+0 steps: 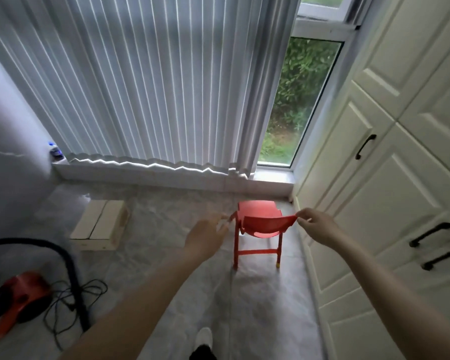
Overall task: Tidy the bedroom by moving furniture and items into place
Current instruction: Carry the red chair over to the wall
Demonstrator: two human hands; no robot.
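While the red vacuum cleaner (pixel 16 294) and its hose (pixel 63 258) sprawl on the floor at far left, with a pale flat box (pixel 99 224) lying further in below the curtains (pixel 140 81), the work itself sits to the right. The left hand (pixel 205 237) is blurred, fingers spread and straight, gripping nothing, close to the left corner of the red chair's backrest. The small red chair (pixel 260 224) stands upright on the grey floor, its seat facing the window sill (pixel 166 175), just beside the white wardrobe (pixel 374 178). The right hand (pixel 315 224) pinches the backrest's right corner between thumb and fingertips. A pinch seems too weak for shifting furniture; better to close both hands round the top edge, lift evenly and keep the legs clear of the wardrobe doors.
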